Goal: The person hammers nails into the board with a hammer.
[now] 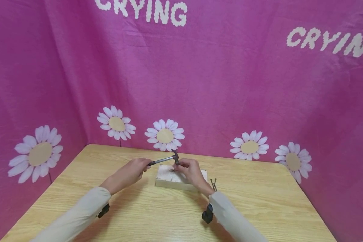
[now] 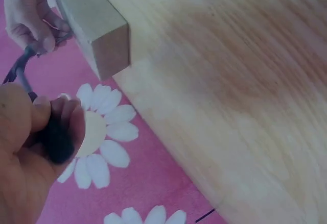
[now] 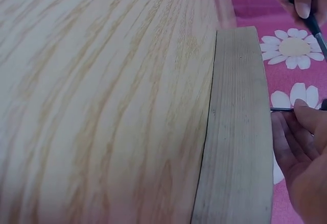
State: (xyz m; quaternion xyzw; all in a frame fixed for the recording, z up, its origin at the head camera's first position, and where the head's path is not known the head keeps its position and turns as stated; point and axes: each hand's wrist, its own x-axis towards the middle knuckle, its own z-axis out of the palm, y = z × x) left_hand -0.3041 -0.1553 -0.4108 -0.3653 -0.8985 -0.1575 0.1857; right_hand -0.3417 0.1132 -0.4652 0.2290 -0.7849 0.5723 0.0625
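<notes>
A small claw hammer (image 1: 164, 160) with a black grip and metal shaft is in my left hand (image 1: 130, 173), whose fingers curl around the handle. Its head is over the wooden block (image 1: 169, 184), close above my right fingers. My right hand (image 1: 193, 170) pinches a nail (image 3: 282, 109) between thumb and fingers, its point at the block's upper face. In the right wrist view the nail stands about square to that face. The left wrist view shows the hammer's black handle end (image 2: 57, 141) in my palm; the hammer head is partly cut off there.
Several loose nails (image 1: 213, 184) stand or lie just right of the block, partly behind my right wrist. The wooden table (image 1: 157, 215) reaches back to a pink cloth (image 1: 205, 101) with daisies, which hangs at the back and both sides.
</notes>
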